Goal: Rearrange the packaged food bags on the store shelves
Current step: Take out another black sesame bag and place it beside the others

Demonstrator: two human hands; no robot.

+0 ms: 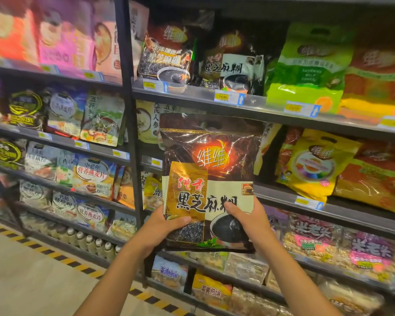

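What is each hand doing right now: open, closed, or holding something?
Left hand: holding the black sesame paste bag at its lower left edge.
Right hand: holding the same bag at its lower right.

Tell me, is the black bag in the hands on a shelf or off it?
Off it. The left hand and right hand grip the bag low, upright before the shelves.

upper-left bags [55, 39] blurred, held bag [209, 179] apparently hiding fingers [178, 221]

Both hands grip a dark sesame-paste bag [209, 179] upright before the shelves [249, 103]; left hand [163, 226], right hand [249, 221] at its lower corners.
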